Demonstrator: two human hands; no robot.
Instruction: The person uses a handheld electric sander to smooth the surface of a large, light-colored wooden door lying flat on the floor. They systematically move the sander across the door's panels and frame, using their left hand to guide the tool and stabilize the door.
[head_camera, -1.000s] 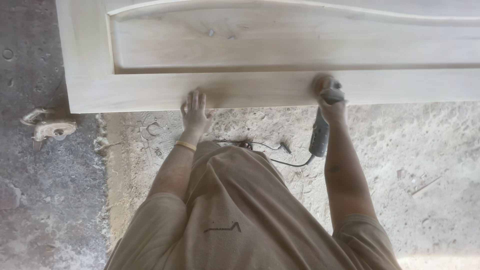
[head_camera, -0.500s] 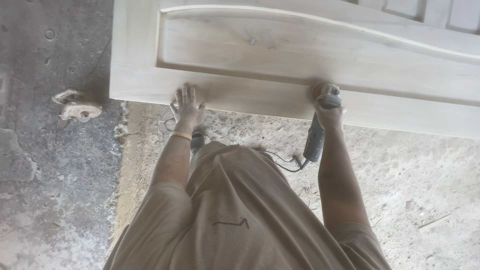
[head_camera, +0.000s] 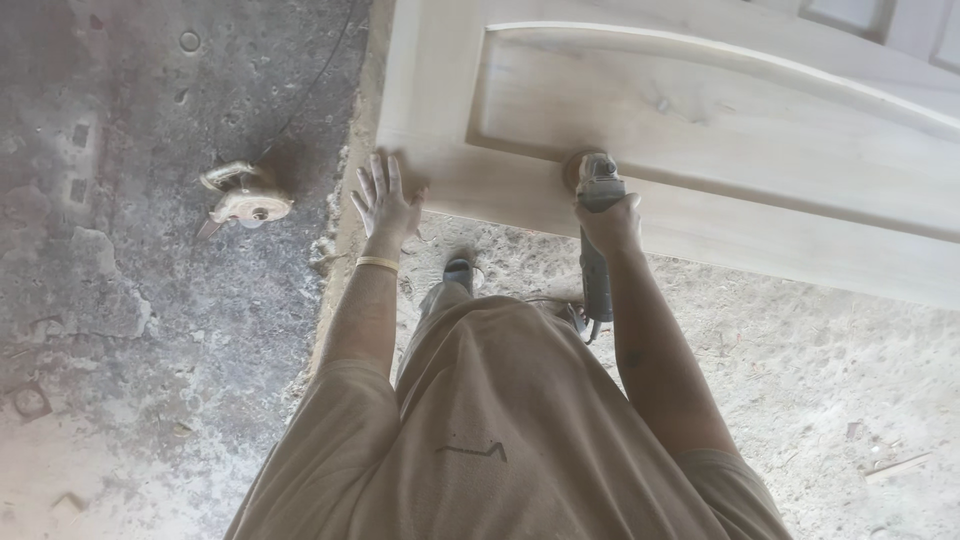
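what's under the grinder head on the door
The grinder, held in the right hand, sits on the bare wood door at its bottom rail. The spot beneath is covered.

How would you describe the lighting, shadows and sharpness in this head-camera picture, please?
Head view: soft, even daylight and no glare; the pale unfinished wooden door panel looks washed out, the left hand casts a faint shadow on its edge, the grey handheld power sander is slightly soft, and the bottom-left floor is overexposed.

No packages, labels, signs or screens show anywhere in this view; nothing here carries a printed panel or display.
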